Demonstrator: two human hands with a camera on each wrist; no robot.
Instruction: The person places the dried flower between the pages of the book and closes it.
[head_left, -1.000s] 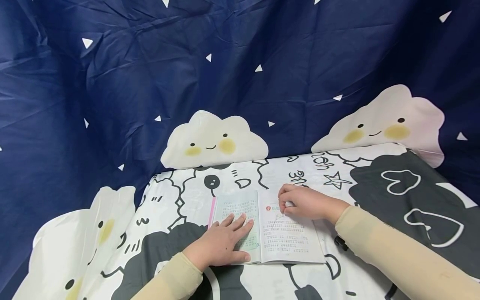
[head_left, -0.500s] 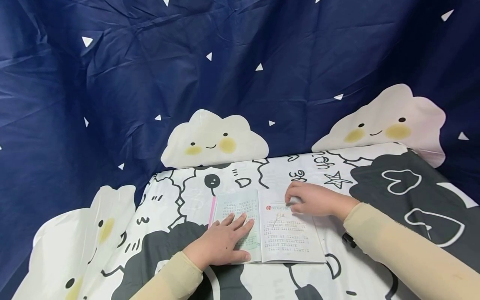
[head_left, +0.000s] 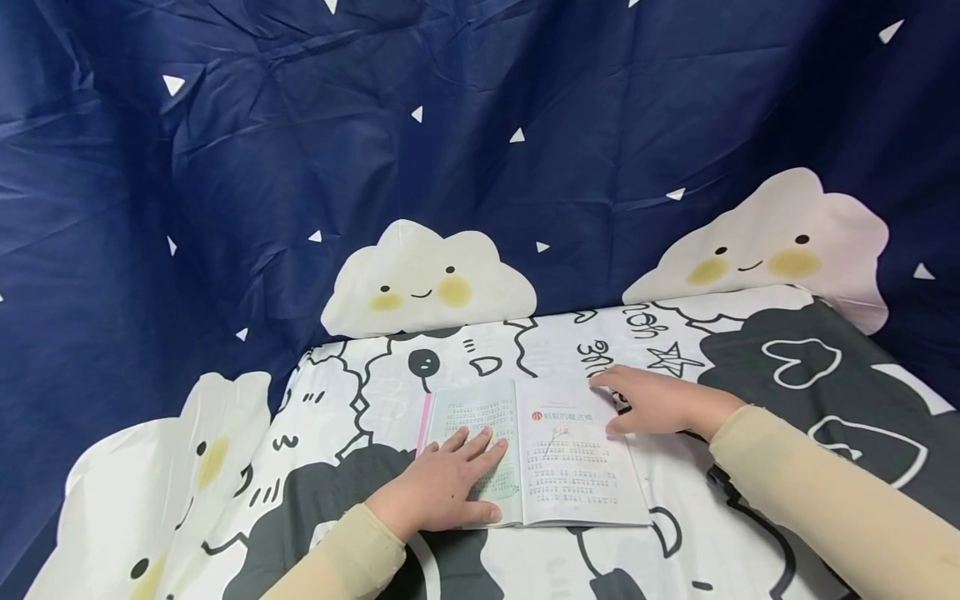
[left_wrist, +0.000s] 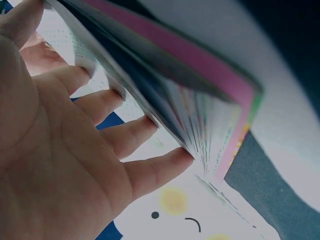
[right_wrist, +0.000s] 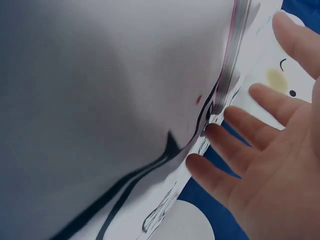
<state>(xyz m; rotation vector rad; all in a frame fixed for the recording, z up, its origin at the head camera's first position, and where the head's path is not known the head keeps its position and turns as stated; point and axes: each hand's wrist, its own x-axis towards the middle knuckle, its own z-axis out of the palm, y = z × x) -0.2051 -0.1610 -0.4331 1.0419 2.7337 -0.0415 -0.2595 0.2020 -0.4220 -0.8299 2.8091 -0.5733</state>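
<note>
An open book [head_left: 585, 487] with printed pages lies on the patterned cloth in the head view. My left hand [head_left: 442, 487] rests on its left page with the fingers spread. The left wrist view shows those fingertips against the page, beside the pink-edged cover [left_wrist: 235, 95] and the fanned page edges. My right hand [head_left: 663, 404] is by the upper right corner of the right page, its fingers loosely extended and holding nothing visible. In the right wrist view, the same hand [right_wrist: 270, 165] has its fingers apart near the book's edge [right_wrist: 230, 65]; whether they touch is unclear.
A black-and-white patterned cloth [head_left: 525, 558] covers the surface under the book. Cloud-shaped pieces with smiling faces stand along its edges, including a middle cloud [head_left: 427, 279] and a right cloud [head_left: 772, 250]. Behind hangs a dark blue curtain [head_left: 480, 75] with white triangles.
My right hand has moved right from over the right page's heading to the page's upper right corner, its fingers straightening. The heading has come into view. My left hand has stayed in place.
</note>
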